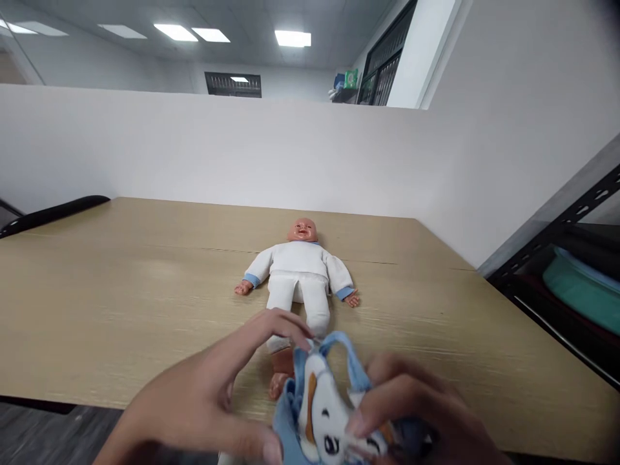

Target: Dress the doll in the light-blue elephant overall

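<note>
The garment [323,403], light blue with a white animal face, is located between the hands at the near edge of the surface [145,316]. Left hand [213,394]: arched, thumb and fingers wide apart, fingertips at the upper strap, thumb beside the blue fabric. Right hand [411,407]: thumb and fingers closed on the garment's opposite side — partly blurred. Dark floor [48,433] shows at lower left.

Directly beyond the garment, a doll [298,258] in white lies face up, arms spread, head away from the hands; the garment covers part of its legs. The surface is pale wood-grain, with a seam behind the doll. At right: a black rack [547,239] containing a green bin [581,290]. Beyond: a white partition [242,152], then lit ceiling panels [293,39].
</note>
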`<state>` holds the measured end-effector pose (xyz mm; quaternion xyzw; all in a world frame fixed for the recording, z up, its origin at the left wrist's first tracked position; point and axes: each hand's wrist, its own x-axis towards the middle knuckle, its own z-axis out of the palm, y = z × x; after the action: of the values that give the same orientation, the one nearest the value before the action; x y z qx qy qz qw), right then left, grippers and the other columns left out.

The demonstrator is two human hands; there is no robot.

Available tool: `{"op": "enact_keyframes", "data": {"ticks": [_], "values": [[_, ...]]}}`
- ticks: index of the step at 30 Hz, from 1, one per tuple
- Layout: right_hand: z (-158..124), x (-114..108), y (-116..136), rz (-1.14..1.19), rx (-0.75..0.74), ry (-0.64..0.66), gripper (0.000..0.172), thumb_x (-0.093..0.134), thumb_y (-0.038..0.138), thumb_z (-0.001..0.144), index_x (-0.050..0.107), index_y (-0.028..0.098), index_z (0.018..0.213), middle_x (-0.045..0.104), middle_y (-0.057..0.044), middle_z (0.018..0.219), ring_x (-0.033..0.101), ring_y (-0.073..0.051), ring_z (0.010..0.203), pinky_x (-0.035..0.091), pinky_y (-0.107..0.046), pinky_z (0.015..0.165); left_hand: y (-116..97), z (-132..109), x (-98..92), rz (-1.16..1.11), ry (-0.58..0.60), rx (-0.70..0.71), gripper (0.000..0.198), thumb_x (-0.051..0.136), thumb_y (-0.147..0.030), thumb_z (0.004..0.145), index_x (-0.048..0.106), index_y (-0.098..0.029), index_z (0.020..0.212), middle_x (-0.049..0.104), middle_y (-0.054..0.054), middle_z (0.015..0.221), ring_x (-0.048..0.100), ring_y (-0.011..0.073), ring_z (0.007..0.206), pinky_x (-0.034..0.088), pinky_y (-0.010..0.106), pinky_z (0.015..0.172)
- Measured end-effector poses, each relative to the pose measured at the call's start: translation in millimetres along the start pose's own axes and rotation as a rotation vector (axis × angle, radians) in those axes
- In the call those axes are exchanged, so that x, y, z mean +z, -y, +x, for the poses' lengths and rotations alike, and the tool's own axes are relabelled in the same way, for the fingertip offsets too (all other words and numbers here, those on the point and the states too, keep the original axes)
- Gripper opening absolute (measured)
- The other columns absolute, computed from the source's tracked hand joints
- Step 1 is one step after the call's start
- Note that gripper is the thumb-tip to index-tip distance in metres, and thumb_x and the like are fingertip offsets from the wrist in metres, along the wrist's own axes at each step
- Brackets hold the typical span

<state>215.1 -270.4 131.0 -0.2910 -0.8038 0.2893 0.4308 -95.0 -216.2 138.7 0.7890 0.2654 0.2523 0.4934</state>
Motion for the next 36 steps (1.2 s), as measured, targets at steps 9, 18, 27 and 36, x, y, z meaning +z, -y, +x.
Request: {"op": "enact_keyframes", "data": {"ticks": [9, 18, 27, 36], "values": [[104, -34, -8, 0.076, -0.144, -0.176, 0.046, 0.088, 0.018, 0.089, 0.07, 0.032, 0.129, 0.073, -0.005, 0.114, 0.072, -0.02, 0.097, 0.062, -0.029, 0.081, -17, 76, -44.2, -0.126, -0.063, 0.315, 0.022, 0.077, -0.034, 0.099, 0.062, -0.018, 0.097, 0.064, 0.003, 0.095, 0.062, 0.0152, 0.086, 0.052, 0.024, 0.076], [149, -84, -53, -0.139, -0.124, 0.171, 0.023, 0.091, 0.037, 0.087, 0.077, 0.025, 0.1, 0.069, -0.003, 0.102, 0.067, -0.02, 0.093, 0.058, -0.031, 0.084, -47, 105, -74.3, 0.178, -0.064, 0.426, 0.014, 0.077, -0.024, 0.1, 0.065, -0.021, 0.105, 0.065, 0.001, 0.092, 0.06, 0.012, 0.079, 0.05, 0.022, 0.07], [157, -86, -82, 0.125, -0.119, 0.115, 0.021, 0.087, 0.031, 0.092, 0.067, 0.025, 0.089, 0.066, -0.003, 0.094, 0.067, -0.02, 0.084, 0.06, -0.033, 0.075, -14, 135, -86.6, 0.155, -0.226, 0.372, 0.018, 0.072, -0.033, 0.104, 0.065, -0.021, 0.115, 0.061, 0.0, 0.091, 0.059, 0.012, 0.077, 0.051, 0.021, 0.065], [158, -106, -99, -0.122, 0.057, 0.405, 0.059, 0.1, 0.028, 0.077, 0.075, 0.028, 0.13, 0.081, 0.002, 0.106, 0.074, -0.02, 0.088, 0.059, -0.026, 0.076, 2, 150, -96.0, 0.186, -0.213, 0.204, 0.027, 0.072, -0.043, 0.104, 0.068, -0.02, 0.117, 0.065, -0.001, 0.085, 0.066, 0.0131, 0.078, 0.056, 0.019, 0.067]]}}
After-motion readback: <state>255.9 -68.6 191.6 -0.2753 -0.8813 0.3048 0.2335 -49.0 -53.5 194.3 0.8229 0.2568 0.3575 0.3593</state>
